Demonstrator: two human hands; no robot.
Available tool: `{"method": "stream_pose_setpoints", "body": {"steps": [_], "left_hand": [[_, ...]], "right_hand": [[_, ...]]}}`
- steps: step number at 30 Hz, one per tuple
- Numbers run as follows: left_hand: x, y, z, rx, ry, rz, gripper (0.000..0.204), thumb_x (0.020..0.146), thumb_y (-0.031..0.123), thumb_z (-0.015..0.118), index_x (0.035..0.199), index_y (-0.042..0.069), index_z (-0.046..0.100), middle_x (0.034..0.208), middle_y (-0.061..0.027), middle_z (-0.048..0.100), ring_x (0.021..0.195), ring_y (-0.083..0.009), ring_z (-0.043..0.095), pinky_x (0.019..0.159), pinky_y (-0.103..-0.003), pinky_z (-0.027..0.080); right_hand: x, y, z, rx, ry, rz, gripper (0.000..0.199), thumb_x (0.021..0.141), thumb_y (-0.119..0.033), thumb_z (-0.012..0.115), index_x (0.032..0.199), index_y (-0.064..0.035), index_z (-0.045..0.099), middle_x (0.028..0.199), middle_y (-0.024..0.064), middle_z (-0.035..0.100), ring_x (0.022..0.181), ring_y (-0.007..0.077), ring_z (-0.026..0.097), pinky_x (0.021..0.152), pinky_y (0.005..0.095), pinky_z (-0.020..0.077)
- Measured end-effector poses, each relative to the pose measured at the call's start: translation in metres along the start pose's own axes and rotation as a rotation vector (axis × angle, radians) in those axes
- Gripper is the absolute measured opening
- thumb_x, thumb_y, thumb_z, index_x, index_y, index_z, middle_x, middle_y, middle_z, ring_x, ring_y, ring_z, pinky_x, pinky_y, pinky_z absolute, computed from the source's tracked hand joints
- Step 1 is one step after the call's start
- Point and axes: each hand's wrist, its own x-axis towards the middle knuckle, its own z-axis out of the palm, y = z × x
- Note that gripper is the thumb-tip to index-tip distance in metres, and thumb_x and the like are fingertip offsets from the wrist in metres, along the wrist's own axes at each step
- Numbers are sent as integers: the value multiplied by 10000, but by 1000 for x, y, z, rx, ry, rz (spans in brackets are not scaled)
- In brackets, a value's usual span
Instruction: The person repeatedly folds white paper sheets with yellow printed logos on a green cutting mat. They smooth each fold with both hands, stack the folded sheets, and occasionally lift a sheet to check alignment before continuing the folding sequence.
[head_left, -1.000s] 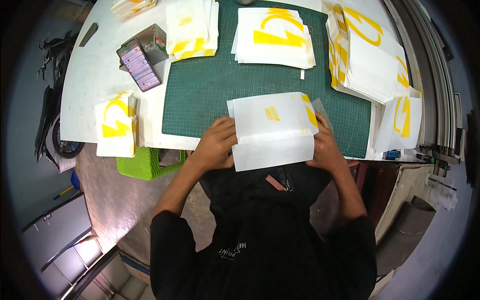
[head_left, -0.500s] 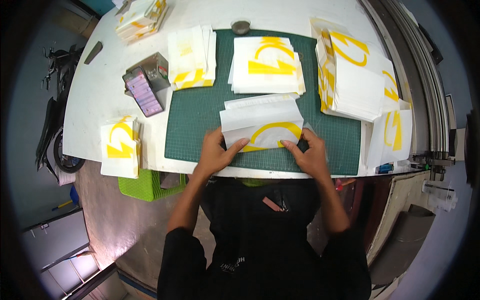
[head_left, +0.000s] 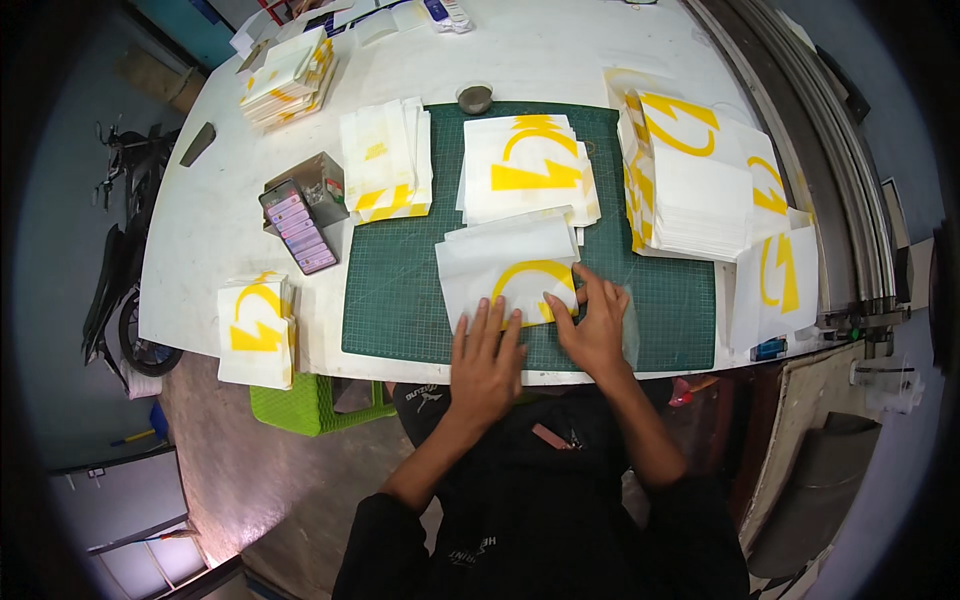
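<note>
A white paper sheet (head_left: 490,260) with a yellow curved print lies folded over on the green cutting mat (head_left: 390,290). My left hand (head_left: 487,365) rests flat on its near edge, fingers stretched and spread. At the right near corner is my right hand (head_left: 597,325), thumb and index finger apart on the paper. Its other fingers bend, and I see nothing held in them. A thin translucent piece (head_left: 631,325) shows beside that hand. Just beyond the sheet lies a stack of white papers with yellow print (head_left: 525,180).
Left of the mat, a phone (head_left: 300,230) leans on a grey box (head_left: 325,185). Printed paper piles stand at the near left (head_left: 255,335), far left (head_left: 290,80), mat's left edge (head_left: 388,155) and right (head_left: 695,190). A small round dish (head_left: 475,98) sits at the mat's far edge.
The sheet, held up between both hands earlier, now lies lower on the mat. My left hand has let go and moved right to lie flat on it. My right hand has loosened.
</note>
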Motion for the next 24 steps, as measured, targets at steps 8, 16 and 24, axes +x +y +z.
{"method": "stream_pose_setpoints", "body": {"steps": [8,16,24], "left_hand": [[6,-1,8,-45,-187,-67,685,1013,323,614,1548,-68,438,1644,-297,371,1558,-469,304,1256,-648,175],[7,-4,10,-48,-146,-70,622,989,286,635,1490,-55,497,1623,-308,376,1547,-468,313,1252,-655,180],[-8,6,22,42,-61,-115,534,987,196,634,1459,-36,546,1520,-266,515,1448,-418,470,1221,-619,283]], "right_hand": [[-23,-11,-5,-155,133,-390,383,930,-161,724,1275,-3,673,1270,182,646,1210,329,613,1108,577,379],[-30,-14,-12,-202,-177,-377,416,1009,-235,631,1340,17,649,1472,190,590,1454,361,487,1214,635,283],[-31,-17,-8,-257,-216,-359,454,1043,-281,587,1396,4,619,1509,183,564,1491,343,445,1229,672,227]]}}
